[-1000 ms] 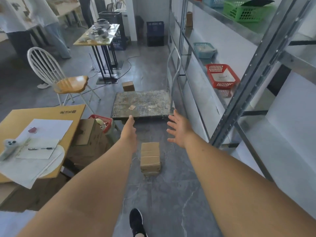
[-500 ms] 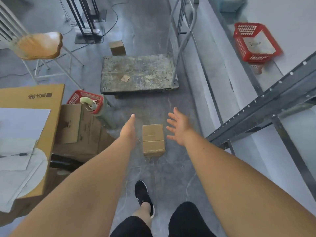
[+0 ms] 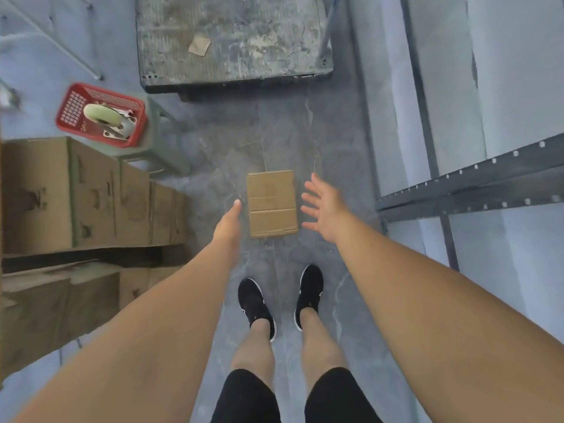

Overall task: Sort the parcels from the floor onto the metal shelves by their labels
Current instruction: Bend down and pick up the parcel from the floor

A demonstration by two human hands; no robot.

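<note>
Left hand (image 3: 227, 225) and right hand (image 3: 325, 210) spread empty beside the parcel (image 3: 271, 204) on grey floor (image 3: 274, 132); metal shelves (image 3: 470, 190) right of it.

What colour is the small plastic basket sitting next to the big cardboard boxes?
Red; the small plastic basket shows best in the head view.

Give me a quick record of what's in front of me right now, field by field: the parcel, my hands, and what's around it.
parcel: small cardboard box lying flat on the grey floor
left hand: open, left of the box, not touching
right hand: open, fingers spread, right of the box, not touching
label: none readable
ahead: worn platform cart
left: red basket, large cartons
right: metal shelves
</note>
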